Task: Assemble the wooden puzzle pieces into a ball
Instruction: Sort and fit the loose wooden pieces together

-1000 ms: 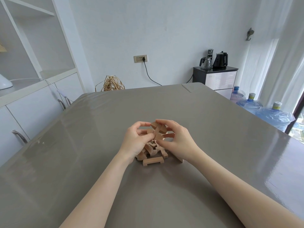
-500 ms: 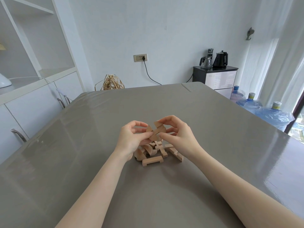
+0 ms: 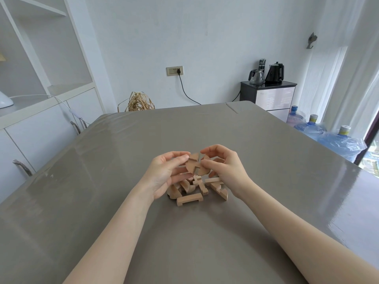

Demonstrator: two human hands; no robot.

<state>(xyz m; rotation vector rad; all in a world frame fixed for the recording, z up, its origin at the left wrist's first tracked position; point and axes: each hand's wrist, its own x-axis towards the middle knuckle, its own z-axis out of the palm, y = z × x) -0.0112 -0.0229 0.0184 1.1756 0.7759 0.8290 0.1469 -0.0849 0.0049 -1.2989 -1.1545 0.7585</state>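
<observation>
Soft daylight enters from the window (image 3: 372, 148) at 3 o'clock, leaving the room bright and evenly lit. The counter (image 3: 102, 181) shows pale glare toward 9 and 3 o'clock. Wide-angle bending curves the edges; shadows are faint.

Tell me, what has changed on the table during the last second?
Both hands, left hand and right hand, lifted the joined rounded pieces up off the loose pile, still pinching them together. The pile and the flat bar piece stayed on the grey table.
</observation>
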